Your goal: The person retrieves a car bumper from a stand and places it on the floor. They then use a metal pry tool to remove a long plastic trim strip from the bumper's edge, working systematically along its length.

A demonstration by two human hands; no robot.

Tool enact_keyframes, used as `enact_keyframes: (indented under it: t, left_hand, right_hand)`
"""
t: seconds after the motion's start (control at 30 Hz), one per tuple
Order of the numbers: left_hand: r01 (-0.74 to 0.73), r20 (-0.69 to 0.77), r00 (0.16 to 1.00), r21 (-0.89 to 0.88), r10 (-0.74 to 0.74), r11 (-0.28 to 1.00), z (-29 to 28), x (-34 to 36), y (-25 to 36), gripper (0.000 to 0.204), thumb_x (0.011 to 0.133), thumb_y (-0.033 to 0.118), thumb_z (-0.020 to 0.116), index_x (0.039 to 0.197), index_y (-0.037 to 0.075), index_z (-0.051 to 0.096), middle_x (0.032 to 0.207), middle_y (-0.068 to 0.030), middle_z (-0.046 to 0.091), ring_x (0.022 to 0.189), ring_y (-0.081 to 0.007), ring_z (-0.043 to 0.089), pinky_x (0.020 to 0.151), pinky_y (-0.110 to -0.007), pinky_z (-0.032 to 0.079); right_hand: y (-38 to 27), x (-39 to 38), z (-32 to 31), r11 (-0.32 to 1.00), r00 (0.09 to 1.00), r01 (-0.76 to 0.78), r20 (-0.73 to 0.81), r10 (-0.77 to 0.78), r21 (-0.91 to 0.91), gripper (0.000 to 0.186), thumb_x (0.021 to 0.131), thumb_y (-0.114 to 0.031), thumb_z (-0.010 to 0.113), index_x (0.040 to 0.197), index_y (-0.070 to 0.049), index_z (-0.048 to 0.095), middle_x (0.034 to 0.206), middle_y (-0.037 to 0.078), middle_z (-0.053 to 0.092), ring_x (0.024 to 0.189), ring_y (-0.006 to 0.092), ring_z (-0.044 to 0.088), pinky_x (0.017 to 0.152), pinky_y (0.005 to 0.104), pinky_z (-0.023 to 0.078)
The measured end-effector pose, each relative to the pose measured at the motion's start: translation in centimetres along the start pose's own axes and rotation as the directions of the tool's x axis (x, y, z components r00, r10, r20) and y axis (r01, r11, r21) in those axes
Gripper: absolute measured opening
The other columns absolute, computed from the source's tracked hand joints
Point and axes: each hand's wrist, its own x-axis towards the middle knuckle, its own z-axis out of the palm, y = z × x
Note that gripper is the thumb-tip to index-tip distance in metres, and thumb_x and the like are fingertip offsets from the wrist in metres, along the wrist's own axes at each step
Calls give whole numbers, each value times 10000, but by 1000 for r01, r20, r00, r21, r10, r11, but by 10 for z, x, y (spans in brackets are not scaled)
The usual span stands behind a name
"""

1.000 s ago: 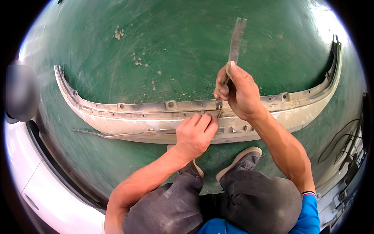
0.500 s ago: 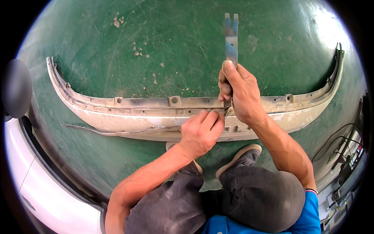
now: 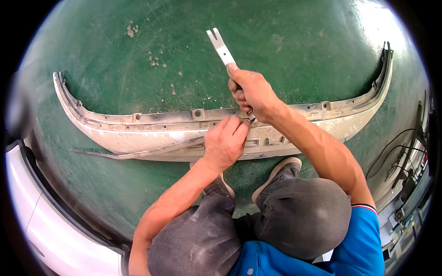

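Note:
A long, curved, dirty white bumper [image 3: 110, 132] lies across the green floor. My right hand [image 3: 258, 95] is closed around a flat metal pry tool [image 3: 223, 50], its forked end pointing up and left. The tool's lower end meets the bumper's upper ledge, close to my left fingertips. My left hand [image 3: 225, 143] is closed on a thin, narrow trim strip [image 3: 152, 152], which hangs away from the bumper toward the left. Its fingertips and the exact contact between tool and strip are hidden.
A white car [image 3: 69, 232] stands at the lower left. My shoes [image 3: 279, 177] are just in front of the bumper. Dark cables [image 3: 391, 152] and equipment run along the right edge. Small dirt crumbs [image 3: 131, 31] are scattered on the floor beyond the bumper.
The pry tool has swung from nearly upright to a leftward tilt as my right hand turned and moved left. My left hand sits slightly farther left and higher in view, still on the strip.

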Motion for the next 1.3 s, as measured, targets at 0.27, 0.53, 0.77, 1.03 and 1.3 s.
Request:
enact_keyframes:
  t: [0.27,0.53,0.77,1.03,1.3]
  left_hand:
    - [105,72,993,-159,-94,982,-7,9,5,166,775,71,703,927,32,651,827,-104,582,714,-305,612,596,-389,495]
    - [449,664,674,-18,-325,893,-38,78,7,404,776,339,740,978,-8,693,881,-191,681,830,-369,664,737,-435,521]
    - [140,869,459,137,-187,981,-11,125,32,517,782,513,681,929,19,717,829,-200,689,853,-388,663,750,-476,508]
    - [159,843,504,125,-190,979,3,126,52,428,748,412,709,882,5,732,854,-215,706,872,-397,685,776,-472,540]
    - [440,814,514,20,-270,898,31,126,65,402,764,333,713,930,-32,701,909,-251,701,911,-406,674,796,-477,521]
  right_hand:
    - [1,21,-31,959,971,-171,201,126,226,450,1024,-489,497,760,-125,491,586,-53,362,492,91,316,468,270,311]
    - [-55,-35,-82,739,867,495,-197,-459,457,414,1034,-442,502,850,-76,556,634,-1,452,551,134,418,592,318,420]
    - [-38,-65,-111,785,843,534,-266,-466,316,433,1054,-454,453,860,-77,545,624,-2,430,542,123,396,563,299,400]
    - [1,-56,-134,829,890,452,-224,-397,328,436,1029,-446,516,831,-60,564,654,13,483,548,129,440,571,310,440]
    - [4,-51,-135,888,911,407,-165,-378,214,453,1025,-459,515,827,-54,558,649,11,469,549,128,431,546,300,429]
